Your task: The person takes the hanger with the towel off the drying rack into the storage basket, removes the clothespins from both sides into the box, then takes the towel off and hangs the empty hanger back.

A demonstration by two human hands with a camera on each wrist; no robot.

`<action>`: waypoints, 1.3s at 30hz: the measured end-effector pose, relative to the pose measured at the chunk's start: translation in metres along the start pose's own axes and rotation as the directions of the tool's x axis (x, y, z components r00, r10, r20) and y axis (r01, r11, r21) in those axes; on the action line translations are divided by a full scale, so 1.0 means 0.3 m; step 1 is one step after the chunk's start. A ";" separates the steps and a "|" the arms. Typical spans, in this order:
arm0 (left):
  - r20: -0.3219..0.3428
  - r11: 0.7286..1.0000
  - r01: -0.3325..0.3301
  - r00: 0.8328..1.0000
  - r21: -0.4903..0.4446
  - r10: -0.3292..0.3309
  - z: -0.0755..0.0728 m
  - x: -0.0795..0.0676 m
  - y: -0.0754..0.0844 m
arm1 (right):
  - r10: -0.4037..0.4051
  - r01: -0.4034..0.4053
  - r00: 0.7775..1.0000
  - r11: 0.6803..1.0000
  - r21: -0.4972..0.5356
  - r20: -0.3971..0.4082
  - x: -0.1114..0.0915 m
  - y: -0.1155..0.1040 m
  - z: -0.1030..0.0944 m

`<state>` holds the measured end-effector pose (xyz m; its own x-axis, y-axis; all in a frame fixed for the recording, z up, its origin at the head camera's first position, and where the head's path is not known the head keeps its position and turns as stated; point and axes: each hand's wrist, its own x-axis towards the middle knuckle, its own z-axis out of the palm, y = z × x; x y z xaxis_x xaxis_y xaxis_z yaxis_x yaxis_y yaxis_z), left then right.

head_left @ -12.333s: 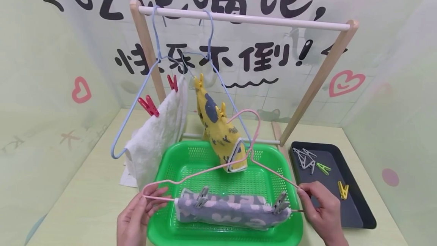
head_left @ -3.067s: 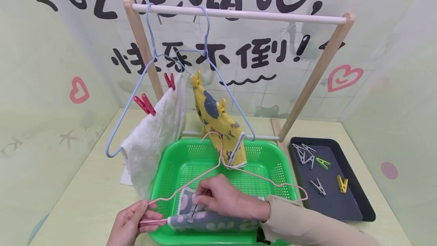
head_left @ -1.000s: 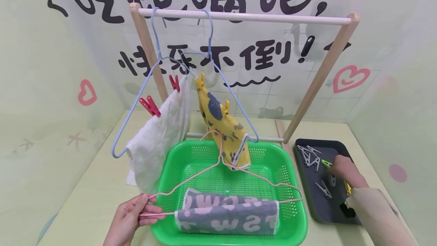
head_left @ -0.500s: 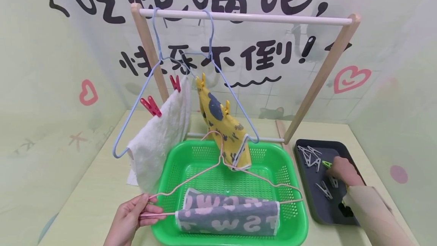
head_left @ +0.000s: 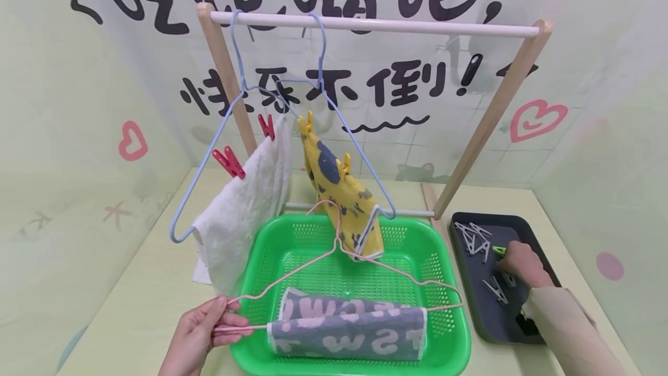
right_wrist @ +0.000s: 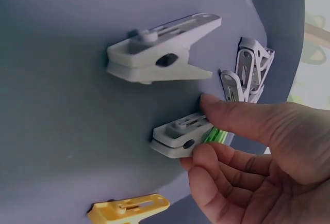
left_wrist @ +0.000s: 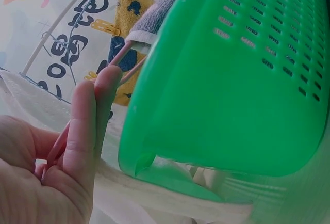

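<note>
My left hand (head_left: 200,329) holds the left end of a pink clothes hanger (head_left: 337,241); its thumb and fingers are round the wire. A grey towel (head_left: 355,335) with pale lettering is draped over the hanger's bottom bar, above a green basket (head_left: 461,312). No clip sits on this towel. At the right, my right hand (head_left: 524,263) reaches into a dark tray (head_left: 485,321). In the right wrist view its thumb and fingers pinch the handle end of a grey clothespin (right_wrist: 178,136) low over the tray bottom. A second grey clothespin (right_wrist: 160,53) lies beside it.
Several grey clothespins (head_left: 472,239), a green one (head_left: 498,250) and a yellow one (right_wrist: 126,211) lie in the tray. Behind the basket, a rack (head_left: 376,25) carries blue hangers (head_left: 209,155) with a white towel (head_left: 237,219) and a yellow towel (head_left: 341,196) clipped on.
Two grey clothespins have come off the grey towel, and its front flap hangs lower. The right hand has moved from the towel to the tray; the left keeps its hold on the hanger.
</note>
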<state>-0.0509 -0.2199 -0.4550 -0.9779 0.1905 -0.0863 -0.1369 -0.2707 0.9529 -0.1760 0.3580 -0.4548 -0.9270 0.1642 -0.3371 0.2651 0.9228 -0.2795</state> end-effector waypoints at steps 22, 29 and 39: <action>-0.081 1.000 -0.006 0.997 -0.006 0.005 -0.010 0.026 -0.048 | -0.418 0.484 0.824 0.870 0.092 -0.383 -0.353 -0.245 -0.096; -0.247 0.999 0.000 0.969 0.043 0.011 0.081 0.017 0.020 | -0.655 0.661 0.747 0.717 0.222 -0.112 -0.392 -0.343 -0.027; -0.260 0.996 0.016 0.966 0.087 0.007 0.090 0.042 0.028 | -0.634 0.644 0.762 0.720 0.259 -0.133 -0.399 -0.439 0.064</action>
<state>-0.0601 -0.1944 -0.4404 -0.9864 -0.0632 -0.1519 -0.1380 -0.1849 0.9730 -0.0949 0.2101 -0.3949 -0.9095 -0.4137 0.0402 -0.3379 0.6797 -0.6510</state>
